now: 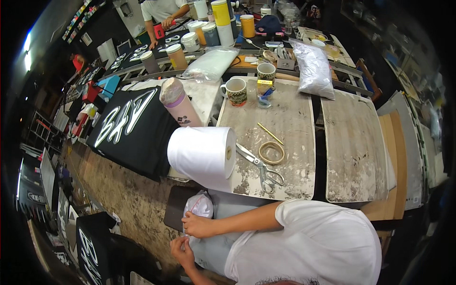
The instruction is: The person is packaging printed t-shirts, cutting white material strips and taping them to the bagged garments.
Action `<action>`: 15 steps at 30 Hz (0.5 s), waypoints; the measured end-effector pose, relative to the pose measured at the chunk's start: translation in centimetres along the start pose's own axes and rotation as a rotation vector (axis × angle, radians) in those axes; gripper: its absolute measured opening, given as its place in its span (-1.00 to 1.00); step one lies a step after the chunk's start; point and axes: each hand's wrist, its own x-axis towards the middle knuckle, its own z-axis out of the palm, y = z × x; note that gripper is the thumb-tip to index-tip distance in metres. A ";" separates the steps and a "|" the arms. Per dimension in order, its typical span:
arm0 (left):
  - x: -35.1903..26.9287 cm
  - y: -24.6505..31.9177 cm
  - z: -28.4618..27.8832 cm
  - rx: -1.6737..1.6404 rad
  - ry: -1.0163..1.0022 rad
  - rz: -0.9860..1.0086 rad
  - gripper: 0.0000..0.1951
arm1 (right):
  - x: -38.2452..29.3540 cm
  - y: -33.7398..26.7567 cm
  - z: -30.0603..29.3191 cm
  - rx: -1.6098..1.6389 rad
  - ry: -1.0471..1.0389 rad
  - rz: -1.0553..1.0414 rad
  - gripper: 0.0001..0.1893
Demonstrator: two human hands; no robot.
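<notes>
My right hand [198, 225] is curled on the lower edge of a shiny white bundle [200, 206] with a pinkish line, lying over my lap. Just below it, my left hand [182, 250] has its thumb and fingertips close together near a thin pale end of material; whether it pinches this is unclear. On the worn board [292, 142] beside me are a large roll of white fabric [197, 151], metal tailor's scissors [262, 167], a roll of tape [271, 153] and a gold-coloured pen-like stick [270, 133].
Two mugs [236, 93] and a clear cup of small items [264, 99] stand farther back. A pink bottle [180, 107] is beside a black printed garment [131, 131]. Plastic-wrapped white packs [313, 67] and ink tubs lie beyond. Another person [164, 14] works at the far table with a red tool.
</notes>
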 end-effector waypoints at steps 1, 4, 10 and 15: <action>-0.1 -0.1 -0.1 -0.001 -0.001 0.012 -0.93 | 0.4 0.1 0.2 -0.021 0.007 0.011 -0.88; -0.5 -0.9 -0.2 0.008 0.006 -0.050 -0.91 | 0.9 -0.4 0.3 -0.069 0.013 0.009 -0.86; -1.3 -1.4 0.7 -0.004 -0.044 -0.083 -0.87 | 0.0 -0.6 1.0 -0.128 -0.035 0.004 -0.82; -3.2 -0.9 2.0 -0.043 -0.116 -0.037 -0.82 | -2.3 -1.7 0.6 -0.137 -0.178 0.014 -0.80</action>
